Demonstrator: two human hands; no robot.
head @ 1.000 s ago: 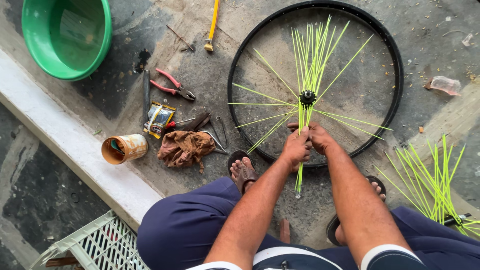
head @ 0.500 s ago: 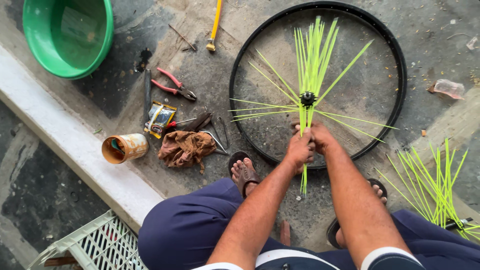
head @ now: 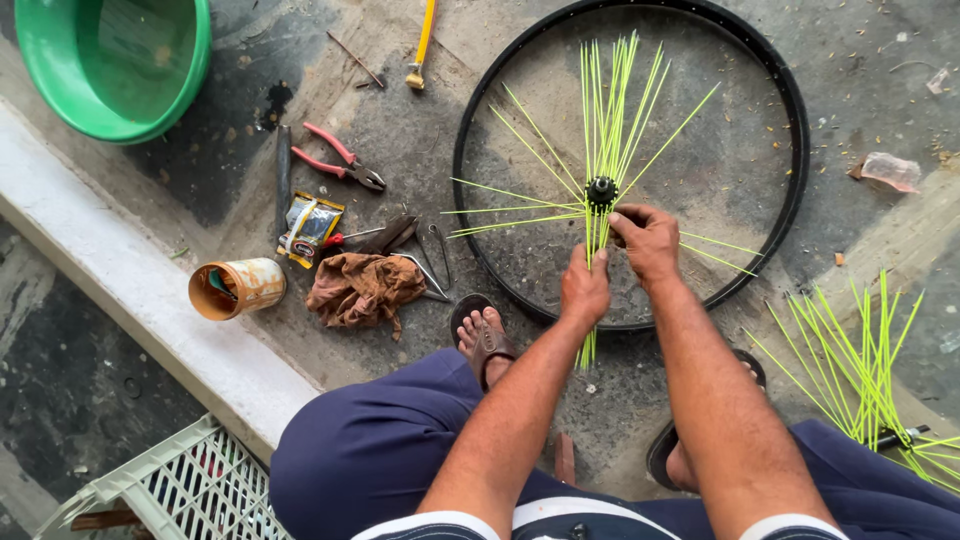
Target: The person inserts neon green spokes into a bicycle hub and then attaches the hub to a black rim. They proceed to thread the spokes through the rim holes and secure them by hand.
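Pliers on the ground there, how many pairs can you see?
2. The red-handled pliers lie open left of the black wheel rim. The dark-handled pliers lie lower, just above the brown rag. The rag may hide more tools.

We note a green basin [head: 110, 62] at the upper left on the concrete floor. Red-handled pliers [head: 338, 158] lie beside a small printed packet [head: 310, 226]. A brown rag [head: 362, 288] lies just below, near an open tin can [head: 236, 289] resting on its side. A yellow-handled tool [head: 420, 45] lies at the top. A white plastic crate [head: 175, 490] sits at the lower left.
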